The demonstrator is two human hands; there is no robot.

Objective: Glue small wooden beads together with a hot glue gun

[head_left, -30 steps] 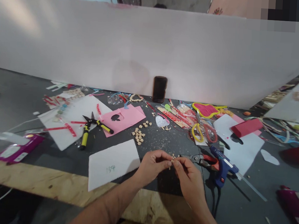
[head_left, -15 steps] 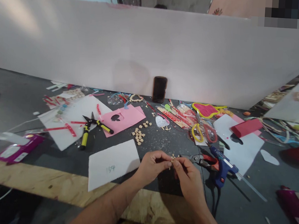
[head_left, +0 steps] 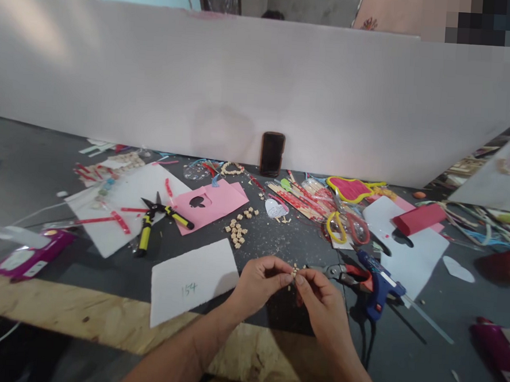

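My left hand [head_left: 258,284] and my right hand [head_left: 321,301] meet above the table's front part. Thumb and fingers of both pinch a tiny beige piece [head_left: 294,272], knobbly and made of small bits; the fingertips hide much of it. A pile of similar small beige pieces [head_left: 237,231] lies beyond my left hand. Just right of my right hand are red-handled pliers [head_left: 354,272] and a blue glue gun [head_left: 378,282] with a clear glue stick in its back. A white card [head_left: 195,282] marked 154 lies left of my left hand.
Yellow-and-black pliers [head_left: 145,236] lie open at left by pink paper [head_left: 219,203]. A phone [head_left: 273,153] leans upright against the white board [head_left: 158,81]. Yellow-handled scissors [head_left: 335,227], red-patterned sticks [head_left: 301,202] and a red roll [head_left: 420,219] lie at right.
Both hands keep the same pinch in nearly the same spot. Only a slight shift of the camera view shows.
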